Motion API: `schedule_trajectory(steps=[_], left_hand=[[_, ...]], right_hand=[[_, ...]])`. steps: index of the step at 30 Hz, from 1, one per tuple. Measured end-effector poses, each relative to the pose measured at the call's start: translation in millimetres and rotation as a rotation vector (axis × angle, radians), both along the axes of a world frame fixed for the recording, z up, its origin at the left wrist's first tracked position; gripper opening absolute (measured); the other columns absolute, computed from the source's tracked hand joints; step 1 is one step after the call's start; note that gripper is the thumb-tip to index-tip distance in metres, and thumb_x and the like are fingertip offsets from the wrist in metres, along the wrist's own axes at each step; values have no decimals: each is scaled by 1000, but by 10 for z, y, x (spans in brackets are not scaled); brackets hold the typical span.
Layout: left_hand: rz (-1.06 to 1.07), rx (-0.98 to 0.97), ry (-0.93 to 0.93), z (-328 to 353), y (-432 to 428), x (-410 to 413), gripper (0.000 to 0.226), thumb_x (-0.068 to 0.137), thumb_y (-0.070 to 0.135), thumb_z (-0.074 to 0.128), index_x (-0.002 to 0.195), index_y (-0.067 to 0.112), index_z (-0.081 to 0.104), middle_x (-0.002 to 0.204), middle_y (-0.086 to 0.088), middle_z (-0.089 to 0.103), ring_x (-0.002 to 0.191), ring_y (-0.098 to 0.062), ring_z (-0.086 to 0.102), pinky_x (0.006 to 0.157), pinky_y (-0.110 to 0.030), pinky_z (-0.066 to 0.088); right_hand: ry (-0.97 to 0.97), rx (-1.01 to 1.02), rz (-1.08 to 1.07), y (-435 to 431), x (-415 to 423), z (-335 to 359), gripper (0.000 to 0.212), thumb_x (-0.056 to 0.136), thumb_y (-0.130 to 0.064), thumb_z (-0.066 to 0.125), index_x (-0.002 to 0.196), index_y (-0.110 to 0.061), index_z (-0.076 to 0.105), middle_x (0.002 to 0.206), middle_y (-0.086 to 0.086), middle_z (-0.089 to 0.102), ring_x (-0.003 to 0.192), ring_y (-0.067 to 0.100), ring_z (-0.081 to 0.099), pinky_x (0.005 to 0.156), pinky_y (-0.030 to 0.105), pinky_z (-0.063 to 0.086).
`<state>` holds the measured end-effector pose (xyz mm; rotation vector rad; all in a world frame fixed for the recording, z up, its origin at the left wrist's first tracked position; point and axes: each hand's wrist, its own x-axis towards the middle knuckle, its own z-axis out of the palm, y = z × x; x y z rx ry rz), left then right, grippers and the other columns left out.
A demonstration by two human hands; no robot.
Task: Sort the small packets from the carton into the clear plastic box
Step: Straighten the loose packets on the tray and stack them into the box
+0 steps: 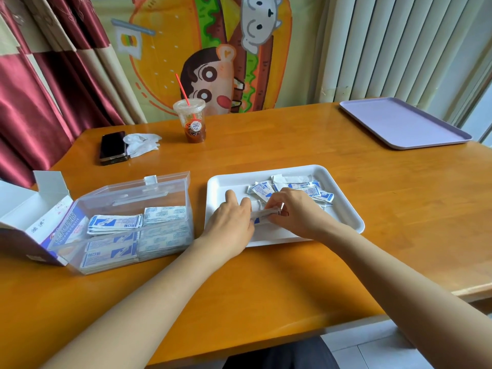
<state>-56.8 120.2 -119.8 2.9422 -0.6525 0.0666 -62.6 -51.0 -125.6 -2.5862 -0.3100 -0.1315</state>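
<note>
Pinching a thin stack of small blue-and-white paper packets (pixel 263 215) between them, left hand (pixel 231 222) and right hand (pixel 294 209) grip its ends with curled fingers, over the white rectangular plastic tray (pixel 342 215).

Bare forearms reaching forward, left hand (pixel 231 219) and right hand (pixel 295 209) meeting, both pinching packets (pixel 263 214)

Packets (pixel 314 191) white-blue; tray (pixel 346 209) white; far tray (pixel 404 123) lilac; curtain (pixel 40 102) maroon-cream, perhaps checked.

Over the white tray (pixel 343 211), left grip (pixel 231 222) and right grip (pixel 295 209) hold a small packet stack (pixel 262 215) between them; the clear plastic box (pixel 127 198) stands nearby.
</note>
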Motion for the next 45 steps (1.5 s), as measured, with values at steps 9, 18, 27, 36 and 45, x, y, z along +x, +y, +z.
schedule_trajectory(steps=[9, 18, 27, 36, 45], left_hand=[[-4, -38, 94, 214, 8, 37, 3, 98, 12, 35, 97, 10, 37, 111, -17, 44, 84, -31, 46, 71, -36, 33], [-27, -120, 120, 949, 573, 95, 23, 96, 25, 37, 77, 14, 43, 74, -5, 52, 69, -23, 49, 55, -33, 31], [138, -474, 413, 1127, 1630, 163, 22, 91, 12, 36, 70, 17, 34, 67, -8, 39, 39, -3, 35, 46, -24, 24], [229, -588, 423, 978, 2199, 97, 27, 92, 12, 36, 66, 18, 35, 61, -1, 38, 45, -9, 28, 44, -24, 22], [465, -145, -9, 794, 2468, -170, 16, 96, 40, 44, 95, 29, 56, 82, 11, 57, 74, -15, 56, 58, -28, 37]], right_hand=[[-63, 32, -26, 3, 0, 121, 9, 85, -14, 66, 81, -7, 71, 64, 8, 61, 53, 12, 44, 50, 21, 28], [-143, 78, 150, 531, 72, 687, 13, 93, -15, 54, 82, -22, 57, 69, -9, 64, 56, 12, 52, 51, 20, 36], [-91, 247, 349, 1474, 333, 800, 15, 99, -16, 47, 97, -9, 59, 77, 0, 69, 63, 10, 59, 57, 18, 45], [37, 388, 402, 2102, 550, 818, 9, 85, -7, 69, 93, -9, 71, 87, 6, 73, 81, 15, 69, 76, 27, 57], [227, 173, 230, 2327, 605, 675, 12, 79, -14, 75, 91, -18, 77, 85, 0, 72, 72, 10, 61, 67, 24, 54]])
